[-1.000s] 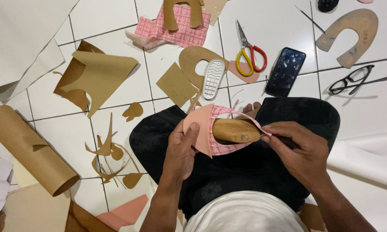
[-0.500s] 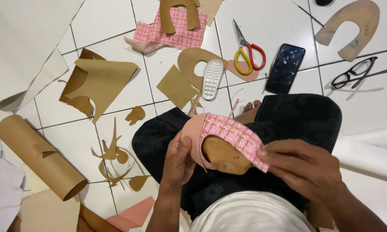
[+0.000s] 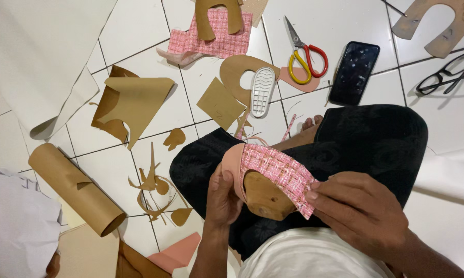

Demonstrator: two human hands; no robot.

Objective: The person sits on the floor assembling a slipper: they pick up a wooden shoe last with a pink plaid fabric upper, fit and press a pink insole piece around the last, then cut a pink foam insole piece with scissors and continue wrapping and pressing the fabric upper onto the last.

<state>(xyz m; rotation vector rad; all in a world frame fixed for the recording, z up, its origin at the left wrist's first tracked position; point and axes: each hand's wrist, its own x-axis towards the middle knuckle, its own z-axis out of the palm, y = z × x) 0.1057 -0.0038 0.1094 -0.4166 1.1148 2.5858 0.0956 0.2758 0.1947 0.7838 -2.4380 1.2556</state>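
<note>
Head view: over the lap at 6 o'clock, the left hand (image 3: 222, 198) has its fingers clamped on the pink woven upper (image 3: 276, 177) wrapped over a wooden shoe last (image 3: 265, 198), the right hand (image 3: 363, 213) pinching its edge at 3 o'clock, scissors (image 3: 306, 54) lying on the floor at 12.

left hand (image 3: 222, 198): forearm rising from bottom edge, fingers curled closed, thumb up, gripping | right hand (image 3: 359, 212): entering from lower right, back of hand up, fingers bent, fingertips pinched shut | both hands close together over the lap
</note>
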